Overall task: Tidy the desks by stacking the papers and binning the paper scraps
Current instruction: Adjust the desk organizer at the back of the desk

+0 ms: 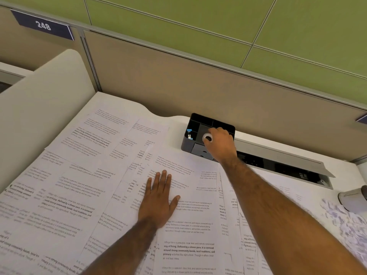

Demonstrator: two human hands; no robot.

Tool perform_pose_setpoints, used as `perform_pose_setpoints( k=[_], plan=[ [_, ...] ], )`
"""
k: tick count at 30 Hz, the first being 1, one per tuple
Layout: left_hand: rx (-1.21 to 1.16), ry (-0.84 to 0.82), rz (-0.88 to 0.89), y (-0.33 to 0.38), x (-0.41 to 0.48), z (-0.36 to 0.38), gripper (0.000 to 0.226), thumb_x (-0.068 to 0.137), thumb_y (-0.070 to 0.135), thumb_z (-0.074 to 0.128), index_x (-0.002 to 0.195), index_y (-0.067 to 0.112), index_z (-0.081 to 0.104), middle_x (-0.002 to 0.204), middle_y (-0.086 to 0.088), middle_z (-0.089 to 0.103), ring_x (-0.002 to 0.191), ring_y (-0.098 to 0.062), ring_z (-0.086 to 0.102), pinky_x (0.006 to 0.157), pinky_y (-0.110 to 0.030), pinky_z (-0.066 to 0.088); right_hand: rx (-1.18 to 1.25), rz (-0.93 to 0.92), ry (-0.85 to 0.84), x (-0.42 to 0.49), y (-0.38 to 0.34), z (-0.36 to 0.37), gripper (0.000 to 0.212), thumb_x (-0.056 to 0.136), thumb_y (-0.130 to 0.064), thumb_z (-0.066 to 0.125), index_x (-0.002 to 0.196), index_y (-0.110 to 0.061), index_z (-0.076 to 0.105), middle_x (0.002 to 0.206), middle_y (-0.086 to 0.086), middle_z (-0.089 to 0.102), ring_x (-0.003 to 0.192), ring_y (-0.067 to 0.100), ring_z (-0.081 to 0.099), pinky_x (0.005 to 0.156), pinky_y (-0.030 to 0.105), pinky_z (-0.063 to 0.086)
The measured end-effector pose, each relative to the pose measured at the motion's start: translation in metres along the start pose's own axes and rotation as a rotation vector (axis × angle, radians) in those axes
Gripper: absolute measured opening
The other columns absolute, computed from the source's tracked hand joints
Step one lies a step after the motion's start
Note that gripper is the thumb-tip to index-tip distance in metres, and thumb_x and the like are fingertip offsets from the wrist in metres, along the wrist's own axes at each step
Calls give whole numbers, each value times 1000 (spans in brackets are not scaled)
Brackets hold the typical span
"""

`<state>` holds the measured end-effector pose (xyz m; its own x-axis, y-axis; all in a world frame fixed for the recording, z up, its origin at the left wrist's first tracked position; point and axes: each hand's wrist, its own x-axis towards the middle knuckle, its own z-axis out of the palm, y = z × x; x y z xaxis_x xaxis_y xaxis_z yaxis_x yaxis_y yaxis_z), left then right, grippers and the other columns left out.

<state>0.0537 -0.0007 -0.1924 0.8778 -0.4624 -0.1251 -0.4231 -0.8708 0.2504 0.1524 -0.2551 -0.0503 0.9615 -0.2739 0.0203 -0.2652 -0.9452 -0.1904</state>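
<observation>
1. Left hand (158, 197): palm down and flat on the papers (83, 175). Fingers straight and close together, thumb spread to the side. It presses on the top sheet near the middle of the desk (346, 171) and grips nothing.
2. Right hand (220, 143): arm stretched forward to the back of the desk. Fingers curled round a small roll of tape (207, 138), which shows as a white ring with a dark hole. The hand holds it over the desk organizer (210, 124); cannot tell whether the roll touches the organizer.
3. Desk organizer: black, with open compartments on top and a grey drawer front below. It stands against the beige partition (178, 80). A small blue-labelled item (189, 133) sits in its left compartment.
4. Papers: many printed sheets, loose and overlapping at different angles. They cover most of the desk from the left edge to past the right forearm and are not stacked.
5. Paper scraps (345, 221): a heap of small white torn pieces on the desk at the far right, well apart from both hands.
6. A grey rounded object (355, 199) lies just beyond the scraps, cut off by the frame edge; cannot identify it.
7. Cable trough (284, 167): runs along the back of the desk right of the organizer, with its grey flap raised.
8. Number plate (42, 25) at upper left reads "248".
</observation>
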Motion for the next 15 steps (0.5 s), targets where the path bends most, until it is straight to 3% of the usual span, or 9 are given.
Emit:
perform_pose_setpoints(
  k=[4, 6, 9, 12, 15],
  plan=[
    [2, -6, -9, 0, 0, 0, 85, 96, 72, -3, 161, 17, -9, 169, -4, -16, 157, -26, -12, 128, -51, 7, 94, -12, 174, -34, 1, 5, 31, 97, -26, 56, 126, -14, 62, 122, 7, 63, 110, 26, 58, 98, 43, 48],
    [6, -24, -12, 0, 0, -2, 87, 94, 73, -8, 160, 17, -12, 169, -4, -18, 156, -25, -15, 128, -51, 4, 145, -25, 179, -61, -1, 9, 36, 99, -26, 55, 132, -11, 58, 133, 8, 60, 123, 26, 54, 108, 40, 43],
    [17, -52, -15, 2, 2, -5, 93, 83, 76, -23, 157, 18, -23, 166, -3, -28, 154, -25, -23, 127, -49, -4, 121, -11, 44, -109, -6, 21, 57, 105, -42, 43, 156, -16, 34, 164, 5, 30, 154, 25, 20, 126, 40, 16],
    [39, -87, -25, 6, 2, -10, 100, 73, 76, -36, 153, 18, -30, 164, -5, -32, 153, -26, -27, 126, -49, -9, 44, 66, -134, -154, -6, 40, 72, 103, -60, 23, 162, -23, 7, 170, 1, -4, 156, 22, -11, 127, 42, -3],
    [48, -91, -36, 12, -7, -18, 102, 69, 76, -39, 152, 17, -32, 162, -5, -37, 152, -26, -29, 126, -50, -9, 15, 131, -215, -198, -6, 57, 82, 95, -72, 9, 161, -26, -7, 167, -1, -20, 153, 23, -23, 125, 45, -10]
  ],
)
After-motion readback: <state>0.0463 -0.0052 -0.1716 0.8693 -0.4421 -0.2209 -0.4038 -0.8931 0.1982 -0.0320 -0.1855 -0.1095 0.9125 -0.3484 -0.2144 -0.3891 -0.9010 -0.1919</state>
